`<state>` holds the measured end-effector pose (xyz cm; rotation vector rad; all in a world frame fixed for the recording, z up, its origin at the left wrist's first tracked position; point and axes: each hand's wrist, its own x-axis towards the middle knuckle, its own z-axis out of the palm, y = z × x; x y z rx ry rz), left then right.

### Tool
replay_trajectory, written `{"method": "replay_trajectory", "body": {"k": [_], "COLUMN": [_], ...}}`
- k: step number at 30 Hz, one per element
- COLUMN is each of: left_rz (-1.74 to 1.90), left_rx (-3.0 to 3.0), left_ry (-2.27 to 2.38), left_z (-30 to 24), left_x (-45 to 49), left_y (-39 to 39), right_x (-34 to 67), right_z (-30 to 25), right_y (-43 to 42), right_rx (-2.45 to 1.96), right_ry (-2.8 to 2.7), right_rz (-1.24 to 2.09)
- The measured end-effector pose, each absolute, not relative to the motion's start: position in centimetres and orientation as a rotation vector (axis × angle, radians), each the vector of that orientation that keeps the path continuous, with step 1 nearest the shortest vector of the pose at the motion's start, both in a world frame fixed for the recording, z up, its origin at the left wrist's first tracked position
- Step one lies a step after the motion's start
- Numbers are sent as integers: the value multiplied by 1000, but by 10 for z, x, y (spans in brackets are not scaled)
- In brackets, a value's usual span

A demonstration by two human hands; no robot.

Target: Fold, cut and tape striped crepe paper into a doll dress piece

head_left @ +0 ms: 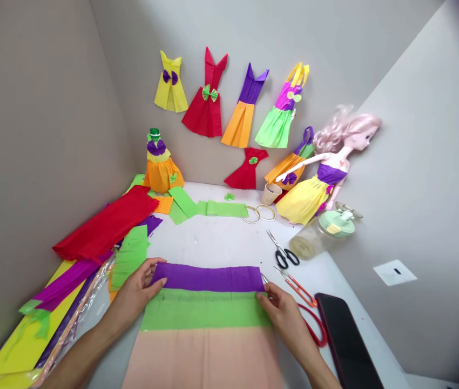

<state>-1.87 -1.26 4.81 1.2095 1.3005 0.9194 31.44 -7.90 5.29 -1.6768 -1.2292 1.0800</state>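
Observation:
A layered sheet of crepe paper lies flat in front of me: a purple strip (209, 277) at the far edge, a green band (205, 309) below it and a peach panel (205, 356) nearest me. My left hand (136, 292) pinches the left end of the purple strip, thumb on top. At the sheet's right edge, my right hand (282, 313) has its fingers closed on the seam where purple meets green.
Black scissors (282, 251), red-handled scissors (302, 302) and a dark phone (346, 340) lie to the right. Red (106, 224), green, purple and yellow paper sheets pile up on the left. A doll (326, 173), a paper cup (270, 193), two rings and paper dresses stand at the back wall.

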Motion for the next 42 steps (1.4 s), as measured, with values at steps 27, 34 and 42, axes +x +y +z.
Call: {"method": "replay_trajectory", "body": {"k": [27, 34, 42], "left_rz": [612, 461, 430], "left_rx": [2271, 2193, 2157], "left_ry": [1883, 1920, 2185], "left_z": [31, 46, 77], "left_x": [-81, -72, -119], "left_y": [-46, -21, -16], "right_x": [326, 331, 336], "right_z": [64, 38, 37], "right_y": [-25, -26, -29], "right_rx": [-1968, -1925, -1905], "right_ry": [-1750, -1727, -1698], "right_rz": [416, 507, 569]}}
